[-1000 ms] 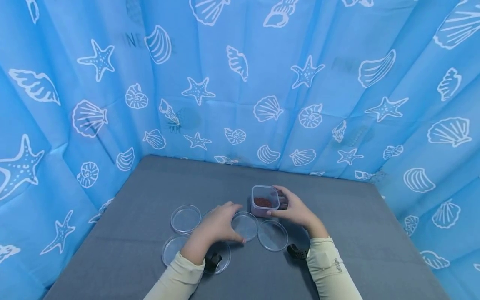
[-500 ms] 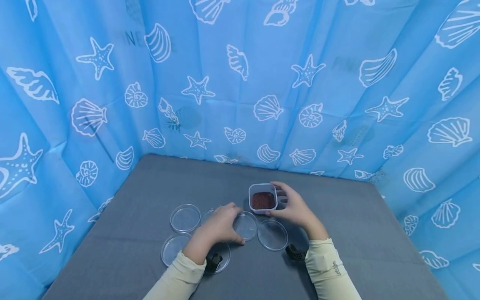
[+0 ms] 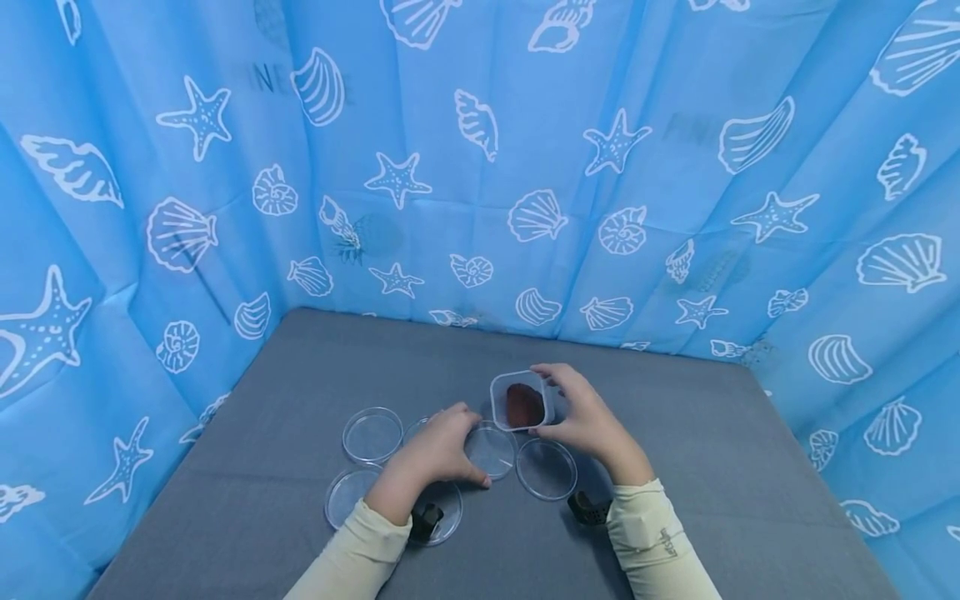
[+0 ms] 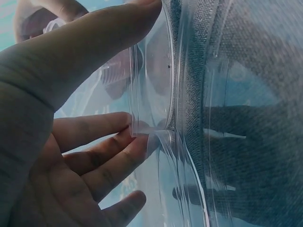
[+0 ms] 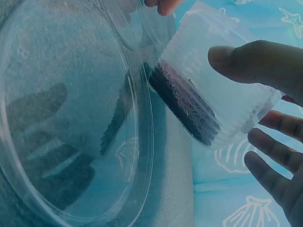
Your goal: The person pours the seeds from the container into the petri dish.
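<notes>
Head view, nearest first: the left hand [image 3: 435, 450] holds a petri dish [image 3: 492, 452] by its edge, thumb on the near side, fingers on the far. Its clear rim looks stiff, light and slick, perhaps brittle, so gentle pressure across opposite edges should suit it. Another dish [image 3: 546, 469] lies just to its right. Slightly farther, the right hand [image 3: 587, 417] grips the square plastic container [image 5: 222, 99] between thumb and fingers, its mouth tilted toward the person. Its thin walls would likely flex if squeezed; the red-brown grains [image 3: 525, 406] inside seem loose and could slide suddenly, so holding opposite walls below the rim seems steadiest. Behind the gray table [image 3: 705, 425] hangs a seashell-print curtain [image 3: 547, 275].
</notes>
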Demonstrator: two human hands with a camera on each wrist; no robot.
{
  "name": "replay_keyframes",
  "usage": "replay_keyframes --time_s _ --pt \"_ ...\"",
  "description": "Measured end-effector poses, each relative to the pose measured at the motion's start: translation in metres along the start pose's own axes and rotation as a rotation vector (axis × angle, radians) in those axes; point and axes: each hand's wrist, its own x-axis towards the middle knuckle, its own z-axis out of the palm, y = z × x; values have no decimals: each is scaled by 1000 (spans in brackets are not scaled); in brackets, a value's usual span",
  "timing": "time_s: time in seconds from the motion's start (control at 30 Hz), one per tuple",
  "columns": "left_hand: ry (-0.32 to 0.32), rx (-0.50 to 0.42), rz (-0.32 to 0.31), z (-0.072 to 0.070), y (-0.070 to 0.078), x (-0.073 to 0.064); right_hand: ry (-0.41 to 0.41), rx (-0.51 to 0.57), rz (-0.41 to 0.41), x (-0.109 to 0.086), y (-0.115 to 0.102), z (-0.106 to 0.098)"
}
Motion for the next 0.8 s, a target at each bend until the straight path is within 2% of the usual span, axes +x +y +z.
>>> replay_keyframes --time_s 0.17,0.4,0.53,0.8 --pt "-6 -9 20 0 -1 1 -22 -82 6 1 -9 1" --pt "-8 -9 42 1 -3 3 -37 -127 -10 2 -14 4" --pt "-20 -14 34 0 -4 2 -34 -161 -19 1 -20 5" --pt "-45 -9 15 0 -4 2 0 -263 -122 -2 -34 9"
